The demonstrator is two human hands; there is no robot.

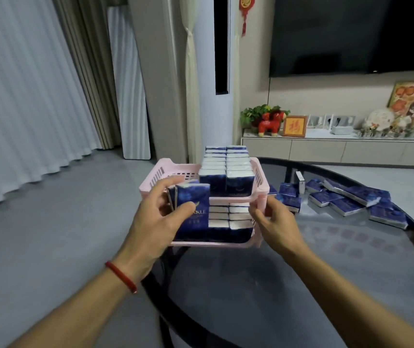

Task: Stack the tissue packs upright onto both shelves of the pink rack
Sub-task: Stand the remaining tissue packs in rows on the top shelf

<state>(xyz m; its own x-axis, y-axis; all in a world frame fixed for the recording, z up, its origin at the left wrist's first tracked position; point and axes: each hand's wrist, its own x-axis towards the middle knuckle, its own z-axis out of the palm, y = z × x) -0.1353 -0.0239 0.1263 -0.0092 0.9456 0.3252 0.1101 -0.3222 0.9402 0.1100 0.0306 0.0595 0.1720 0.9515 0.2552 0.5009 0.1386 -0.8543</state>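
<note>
A pink two-shelf rack (175, 169) stands at the left edge of a round dark glass table (301, 285). Upright dark-blue tissue packs (227, 169) fill the right part of its upper shelf in two rows. More upright packs (231, 217) stand on the lower shelf. My left hand (155, 222) grips a few upright tissue packs (192, 197) in front of the rack's left side, thumb on the front pack. My right hand (273, 222) holds the rack's front right post. Several loose packs (346, 199) lie flat on the table to the right.
A small white box (300, 182) stands among the loose packs. Behind the table runs a low cabinet (326, 149) with ornaments under a wall television (351, 33). Curtains and grey floor lie to the left.
</note>
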